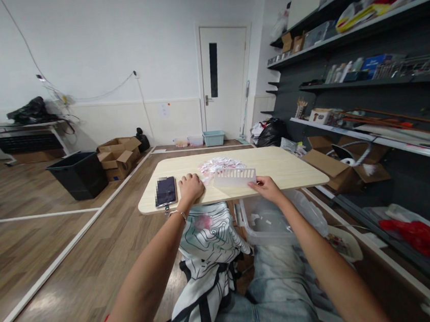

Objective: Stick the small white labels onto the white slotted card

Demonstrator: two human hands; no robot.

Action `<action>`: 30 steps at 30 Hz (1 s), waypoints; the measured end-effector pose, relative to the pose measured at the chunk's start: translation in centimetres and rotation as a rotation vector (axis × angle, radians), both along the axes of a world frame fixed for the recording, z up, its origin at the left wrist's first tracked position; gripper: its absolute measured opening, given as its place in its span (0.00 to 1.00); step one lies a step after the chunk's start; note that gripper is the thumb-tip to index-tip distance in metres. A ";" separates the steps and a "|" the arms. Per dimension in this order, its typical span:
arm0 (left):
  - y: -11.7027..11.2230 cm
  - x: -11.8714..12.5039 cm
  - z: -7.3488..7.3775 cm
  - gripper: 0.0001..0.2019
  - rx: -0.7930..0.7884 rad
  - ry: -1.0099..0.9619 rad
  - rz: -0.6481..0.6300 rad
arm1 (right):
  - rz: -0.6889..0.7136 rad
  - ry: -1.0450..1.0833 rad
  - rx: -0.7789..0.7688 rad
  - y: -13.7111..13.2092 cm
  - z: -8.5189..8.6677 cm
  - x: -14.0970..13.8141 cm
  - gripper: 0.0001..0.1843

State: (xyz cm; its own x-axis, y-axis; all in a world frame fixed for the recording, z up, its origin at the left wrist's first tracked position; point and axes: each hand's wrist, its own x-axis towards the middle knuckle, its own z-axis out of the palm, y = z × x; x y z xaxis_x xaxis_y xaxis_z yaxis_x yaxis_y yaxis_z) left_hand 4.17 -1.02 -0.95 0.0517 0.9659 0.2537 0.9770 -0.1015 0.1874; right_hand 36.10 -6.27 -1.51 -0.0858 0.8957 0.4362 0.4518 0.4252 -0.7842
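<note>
Fingers of the left hand (191, 186) are bent and close together, knuckles up, lowered to the tabletop; whether anything lies under them cannot be determined. Fingers of the right hand (267, 187) are clamped on the near right corner of a pale slotted piece (232, 179).

Items noted from the left: a phone (165, 191), lying at the left end of the table (292, 167), apart from the left hand. Next, a heap of white and pinkish scraps (223, 163), loose and apparently paper, beyond and between the hands. The slotted piece is in front of the heap, near the table's close edge, its row of openings on the far side. Whether it lies flat or is tilted up is unclear. A clear plastic bin (253, 234) sits below the table edge, under the right forearm.

Handling assessment: the piece appears thin and light, probably fairly stiff along its solid near band. The narrow bars between openings are judged the weak part, liable to bend or tear. Recommended hold: the solid band, at a corner or both ends, clear of the openings. A smooth face may slip under a light pinch.
</note>
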 end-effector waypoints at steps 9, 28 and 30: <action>0.1 0.0 -0.1 0.22 -0.006 -0.007 0.006 | -0.016 0.067 0.006 0.2 0.1 0.2 0.34; -0.1 0.2 0.0 0.22 0.010 -0.011 0.011 | -0.270 0.363 0.019 0.8 0.0 0.8 0.39; -0.1 0.2 0.0 0.22 0.014 -0.008 0.009 | -0.309 0.423 0.041 0.7 0.1 0.9 0.39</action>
